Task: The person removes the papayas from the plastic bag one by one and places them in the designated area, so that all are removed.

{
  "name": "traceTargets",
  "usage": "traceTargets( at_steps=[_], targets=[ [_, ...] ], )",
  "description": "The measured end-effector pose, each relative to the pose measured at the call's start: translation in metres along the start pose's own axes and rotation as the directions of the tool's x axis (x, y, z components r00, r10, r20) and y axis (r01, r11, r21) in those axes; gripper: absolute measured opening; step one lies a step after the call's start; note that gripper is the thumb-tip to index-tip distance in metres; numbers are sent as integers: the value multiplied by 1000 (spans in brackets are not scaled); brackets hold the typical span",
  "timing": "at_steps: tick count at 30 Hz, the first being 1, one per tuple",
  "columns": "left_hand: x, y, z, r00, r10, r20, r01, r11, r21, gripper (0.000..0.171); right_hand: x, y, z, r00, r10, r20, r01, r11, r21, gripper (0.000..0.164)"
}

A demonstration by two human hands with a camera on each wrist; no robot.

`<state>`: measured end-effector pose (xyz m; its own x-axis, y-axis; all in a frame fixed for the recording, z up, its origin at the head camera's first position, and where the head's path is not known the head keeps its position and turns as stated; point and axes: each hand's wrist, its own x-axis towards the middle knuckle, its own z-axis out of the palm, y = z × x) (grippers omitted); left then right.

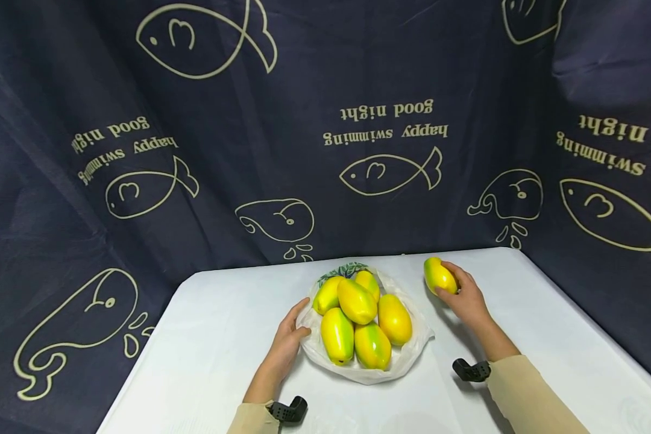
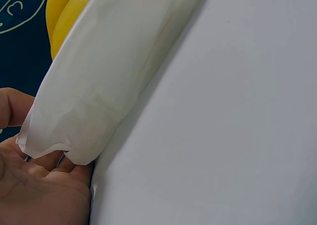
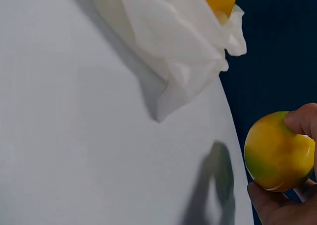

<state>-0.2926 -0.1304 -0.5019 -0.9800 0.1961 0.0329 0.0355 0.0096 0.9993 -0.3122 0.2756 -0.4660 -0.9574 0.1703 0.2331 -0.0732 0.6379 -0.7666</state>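
Note:
A white plastic bag with a green leaf print sits with its mouth spread wide, and several yellow-green mangoes are piled in it. My left hand holds the bag's left edge, the thumb on the rim and the other fingers beneath it in the left wrist view. To the right of the bag, my right hand grips one mango between thumb and fingers. That mango is raised over the table, its shadow falling on the white surface in the right wrist view.
The table has a white top. Behind it and along the right side hangs a dark blue cloth with fish, whale and lettering prints. A black band is strapped on the right wrist and another band on the left.

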Motion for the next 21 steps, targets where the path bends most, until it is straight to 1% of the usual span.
traceTargets(
  at_steps=[5,15,21],
  targets=[
    [0,0,-1,1000,4,3,-4,1000,0,76,2,6,0,1000,5,11,-4,1000,-11,69],
    [0,-2,-1,1000,11,1,-11,1000,-2,76,7,10,2,999,16,38,-16,1000,-18,68],
    [0,-2,0,1000,4,-3,-4,1000,-12,75,8,16,6,998,28,54,-26,999,-30,68]
  ],
)
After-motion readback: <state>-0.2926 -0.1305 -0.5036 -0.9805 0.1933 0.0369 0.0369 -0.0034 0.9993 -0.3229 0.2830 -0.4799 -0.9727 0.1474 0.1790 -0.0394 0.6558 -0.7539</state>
